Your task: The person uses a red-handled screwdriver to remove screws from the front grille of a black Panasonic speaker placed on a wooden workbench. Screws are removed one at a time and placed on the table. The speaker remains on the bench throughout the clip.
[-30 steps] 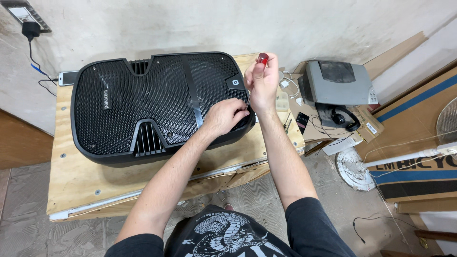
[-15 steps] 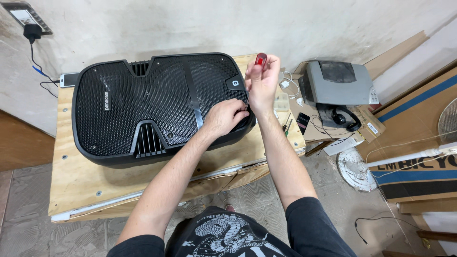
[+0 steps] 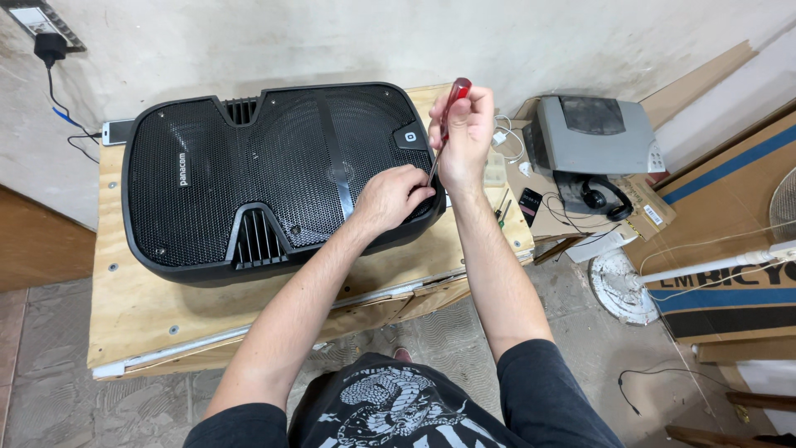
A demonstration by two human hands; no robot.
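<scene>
A large black speaker [image 3: 249, 178] with a mesh grille lies face up on a plywood table [image 3: 149, 319]. My right hand [image 3: 464, 137] grips a screwdriver with a red handle [image 3: 452, 104], held nearly upright, its tip down at the speaker's right edge. My left hand [image 3: 390, 195] rests on the grille at the right end, its fingertips pinched around the screwdriver's tip. What sits under the tip is hidden by my fingers.
A grey printer [image 3: 593, 133] stands on a cardboard box to the right, with black headphones [image 3: 597, 199] and cables in front of it. A white fan base [image 3: 618, 286] and flat cartons lie on the floor at right. A plug and cord [image 3: 50, 54] hang on the wall at left.
My right hand has shifted slightly on the screwdriver handle; the tool stays at the same spot. My left hand stays on the grille.
</scene>
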